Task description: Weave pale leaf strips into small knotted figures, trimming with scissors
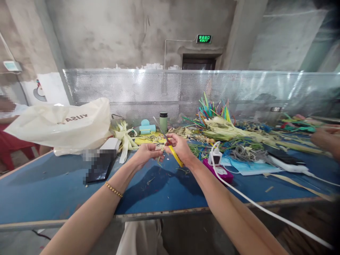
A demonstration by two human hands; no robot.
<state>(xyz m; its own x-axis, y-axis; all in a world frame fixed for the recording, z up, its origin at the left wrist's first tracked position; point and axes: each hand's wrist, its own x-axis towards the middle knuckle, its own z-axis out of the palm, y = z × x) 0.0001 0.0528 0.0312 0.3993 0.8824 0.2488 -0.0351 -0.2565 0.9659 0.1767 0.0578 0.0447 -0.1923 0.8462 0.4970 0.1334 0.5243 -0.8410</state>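
My right hand [178, 144] is closed around a pair of scissors [175, 156] with yellow handles. Their blades slant up and away to the left, over the table. Close beside it, my left hand [147, 154] pinches a small pale greenish piece of husk [159, 147], and the fingertips of both hands nearly meet. The exact shape of this piece is partly hidden by the fingers. Little scraps lie on the blue tabletop [148, 193] below my hands.
A cream plastic bag [79, 124] and a dark tablet-like device [100, 166] lie left. Behind stand pale husks [124, 136] and a green bottle [163, 122]. Rightward are a husk pile [225, 129], a purple power strip [219, 172], a white cable [255, 203] and another person's hand [326, 136].
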